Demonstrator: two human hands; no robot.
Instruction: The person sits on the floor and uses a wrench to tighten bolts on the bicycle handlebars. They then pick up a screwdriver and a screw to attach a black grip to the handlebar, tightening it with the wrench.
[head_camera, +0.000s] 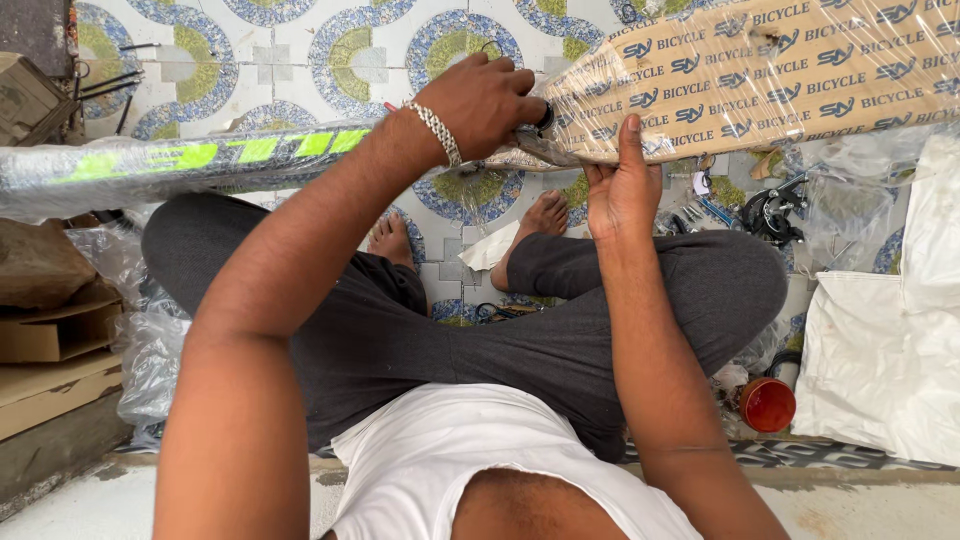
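I sit cross-legged on a patterned tile floor. A long bicycle frame part lies across my lap, one end a dark tube with green lettering under clear plastic (170, 160), the other end wrapped in printed brown cardboard and plastic film (760, 75). My left hand (480, 100), wearing a silver bracelet, grips the frame where the cardboard wrap ends. My right hand (622, 185) holds the lower edge of the cardboard wrap, thumb pointing up against it.
Cardboard boxes (55, 330) and crumpled clear plastic (150, 340) sit at the left. A white sack (890, 350) lies at the right, an orange-red cap (768, 404) near my right knee, and black bicycle parts with small tools (770, 205) beyond it.
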